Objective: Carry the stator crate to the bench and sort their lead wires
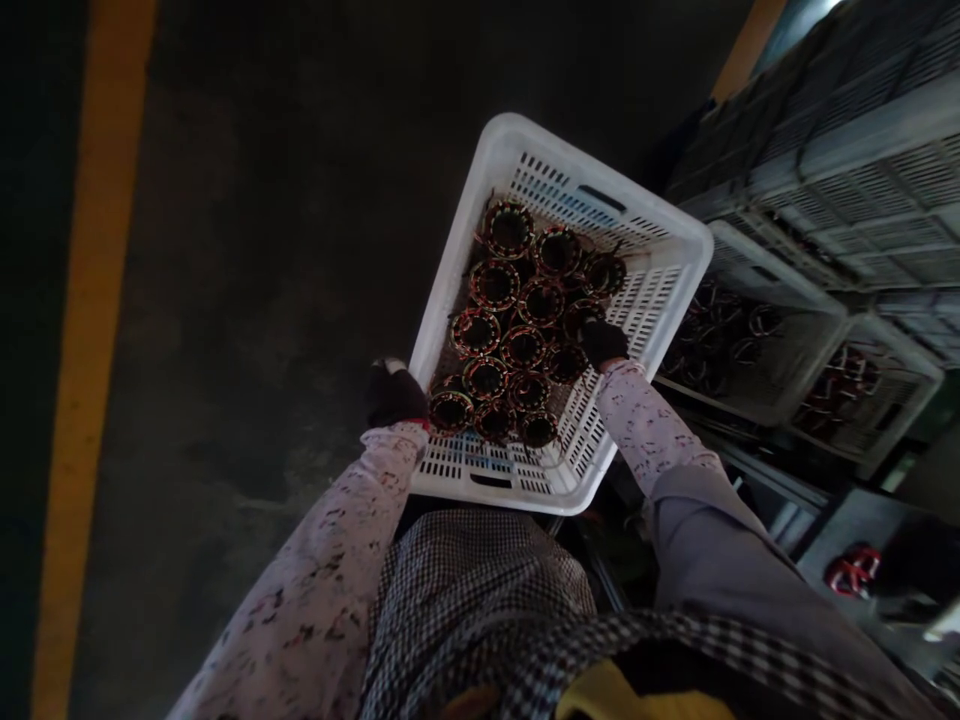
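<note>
A white plastic crate [679, 330] with slotted walls sits tilted in front of my body. Inside it, several ring-shaped wound motor stators [523, 347] stand close together in rows, with copper-red windings and pale edges. My left hand [395, 392], in a dark glove with bare fingertips, is closed at the crate's left rim; its fingers are partly hidden. Reaching over the right wall, my right hand [602, 342], also dark-gloved, is inside the crate. Its fingers are curled at a stator [580, 318] near that wall, and the dark glove hides the exact contact.
More white crates [862, 150] are stacked at the right. Lower ones hold dark wound parts [720, 330] and red ones [840, 385]. A red coil [853, 570] lies on a grey surface at lower right. A yellow line [94, 300] runs along the dark floor at left.
</note>
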Demonstrator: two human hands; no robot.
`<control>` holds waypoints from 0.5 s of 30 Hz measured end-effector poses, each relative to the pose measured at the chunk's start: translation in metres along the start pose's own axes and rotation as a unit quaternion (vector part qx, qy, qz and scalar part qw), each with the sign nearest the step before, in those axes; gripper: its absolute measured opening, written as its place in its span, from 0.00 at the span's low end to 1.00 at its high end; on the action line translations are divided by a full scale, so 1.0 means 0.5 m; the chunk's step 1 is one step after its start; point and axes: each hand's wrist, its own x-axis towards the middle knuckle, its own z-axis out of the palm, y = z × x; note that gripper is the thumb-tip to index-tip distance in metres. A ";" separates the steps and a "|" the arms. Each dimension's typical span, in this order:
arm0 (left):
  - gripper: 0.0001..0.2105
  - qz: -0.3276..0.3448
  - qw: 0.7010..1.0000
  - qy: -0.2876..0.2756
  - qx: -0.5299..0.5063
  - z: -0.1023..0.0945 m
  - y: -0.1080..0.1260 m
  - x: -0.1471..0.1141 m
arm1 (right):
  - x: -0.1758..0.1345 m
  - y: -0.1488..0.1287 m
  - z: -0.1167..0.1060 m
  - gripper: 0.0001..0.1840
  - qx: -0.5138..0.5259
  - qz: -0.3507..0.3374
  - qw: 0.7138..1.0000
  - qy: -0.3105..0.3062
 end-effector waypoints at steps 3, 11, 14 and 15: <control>0.24 -0.005 1.000 -0.015 0.011 -0.010 0.007 -0.004 | -0.004 -0.003 -0.001 0.23 -0.003 0.003 1.000 0.008; 0.22 -0.027 0.999 -0.019 -0.003 -0.006 0.003 -0.002 | 0.015 0.000 -0.069 0.24 -0.013 0.001 0.999 0.034; 0.24 -0.022 0.999 -0.023 -0.014 0.000 -0.002 0.001 | 0.053 0.015 -0.111 0.27 0.006 0.039 0.994 0.106; 0.24 -0.021 0.999 -0.025 -0.014 0.000 -0.003 0.001 | 0.070 0.020 -0.121 0.27 0.011 0.038 0.993 0.112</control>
